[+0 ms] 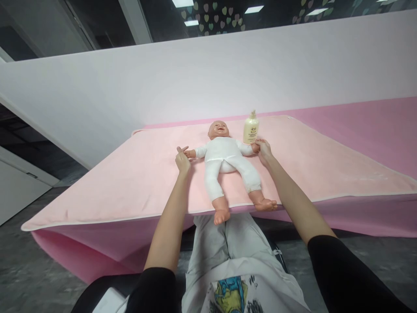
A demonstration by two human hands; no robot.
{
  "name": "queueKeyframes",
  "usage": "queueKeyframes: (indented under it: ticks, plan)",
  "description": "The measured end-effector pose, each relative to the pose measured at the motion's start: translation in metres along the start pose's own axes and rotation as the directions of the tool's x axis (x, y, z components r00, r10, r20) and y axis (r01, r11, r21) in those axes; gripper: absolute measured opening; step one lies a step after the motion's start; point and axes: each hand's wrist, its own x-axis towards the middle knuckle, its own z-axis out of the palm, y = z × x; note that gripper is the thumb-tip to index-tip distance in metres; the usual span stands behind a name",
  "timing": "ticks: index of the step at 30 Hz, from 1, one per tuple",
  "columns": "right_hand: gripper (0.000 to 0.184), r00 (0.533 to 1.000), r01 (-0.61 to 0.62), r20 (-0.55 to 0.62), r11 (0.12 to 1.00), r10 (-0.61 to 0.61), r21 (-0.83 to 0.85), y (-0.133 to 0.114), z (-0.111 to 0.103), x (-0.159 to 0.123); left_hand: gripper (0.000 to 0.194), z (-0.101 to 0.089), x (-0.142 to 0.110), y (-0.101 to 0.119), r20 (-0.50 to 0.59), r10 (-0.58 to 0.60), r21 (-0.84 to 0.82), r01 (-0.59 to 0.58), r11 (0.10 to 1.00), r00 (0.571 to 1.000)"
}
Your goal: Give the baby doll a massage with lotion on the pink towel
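A baby doll (222, 149) in a white body suit lies on its back on a peach blanket (156, 174), its head toward the wall and its feet over the near edge. My left hand (183, 161) grips the doll's small hand on the left side, with a finger and thumb showing beyond it. On the other side, my right hand (264, 150) pinches the doll's other hand. Both doll arms are stretched out sideways. Just behind my right hand stands a pale yellow pump bottle (250, 128), upright beside the doll's shoulder.
Pink cloth (374, 126) covers the table beneath the blanket and hangs over its front. A white low wall (228, 78) runs along the back, with dark glass above. My lap is against the near edge. A white object (109, 301) lies at lower left.
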Motion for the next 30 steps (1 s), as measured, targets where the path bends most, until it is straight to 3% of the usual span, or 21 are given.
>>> queueKeyframes:
  ticks: [3, 6, 15, 23, 30]
  plan:
    - [0.018, 1.000, 0.001, -0.010, 1.000, -0.001, 0.002, 0.001, 0.000, 0.001, 0.050, 0.000, 0.001, 0.002, -0.060, -0.002, -0.005, 0.002, 1.000, 0.998]
    - [0.017, 1.000, 0.001, -0.028, 1.000, -0.001, 0.001, 0.002, -0.001, 0.002, 0.048, -0.001, 0.004, 0.006, -0.080, -0.088, -0.029, 0.086, 0.996, 0.993]
    - [0.018, 0.997, -0.020, -0.072, 1.000, 0.020, 0.002, 0.004, -0.001, 0.005, 0.053, 0.002, 0.011, 0.013, -0.003, -0.289, -0.164, 0.284, 0.945, 0.957]
    - [0.019, 0.997, -0.011, -0.075, 1.000, 0.011, 0.001, 0.006, -0.002, 0.007, 0.047, 0.003, 0.008, 0.018, 0.005, -0.337, -0.279, 0.325, 0.903, 0.941]
    - [0.019, 0.998, -0.006, -0.070, 1.000, 0.004, -0.020, 0.007, -0.003, 0.008, 0.018, 0.001, 0.010, 0.014, 0.050, -0.343, -0.437, 0.330, 0.837, 0.938]
